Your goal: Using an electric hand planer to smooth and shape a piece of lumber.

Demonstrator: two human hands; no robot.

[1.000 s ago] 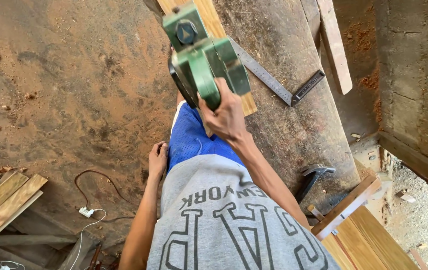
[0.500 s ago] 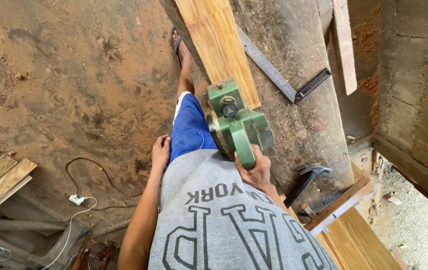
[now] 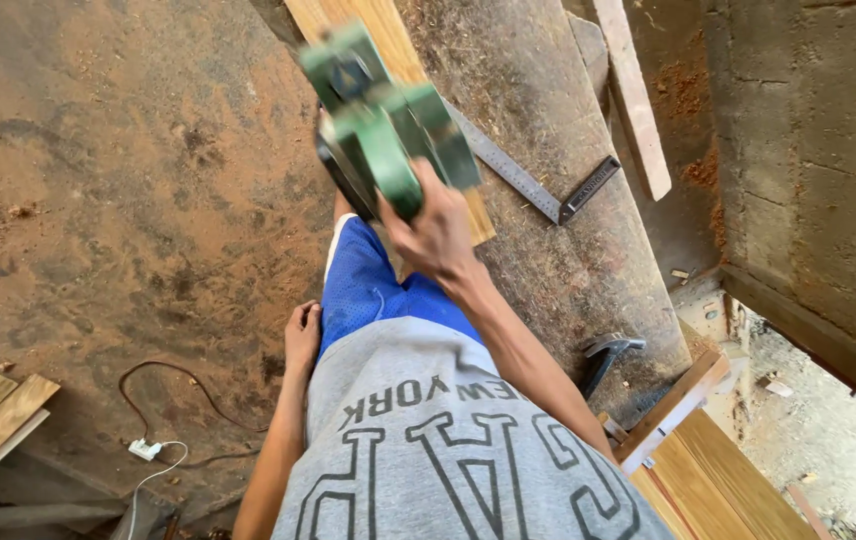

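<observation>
Your right hand (image 3: 438,235) has its grip clamped on the handle of the green electric planer (image 3: 383,120), which sits on the light wooden plank (image 3: 388,60) in the upper middle of the frame. Your left hand (image 3: 301,335) rests loosely open against your blue shorts (image 3: 368,290). A metal square (image 3: 538,180) lies just right of the plank on the bench (image 3: 568,270).

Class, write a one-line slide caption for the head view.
Right hand runs a green electric planer along a wooden plank on a dusty workbench; left hand rests on the thigh.
</observation>
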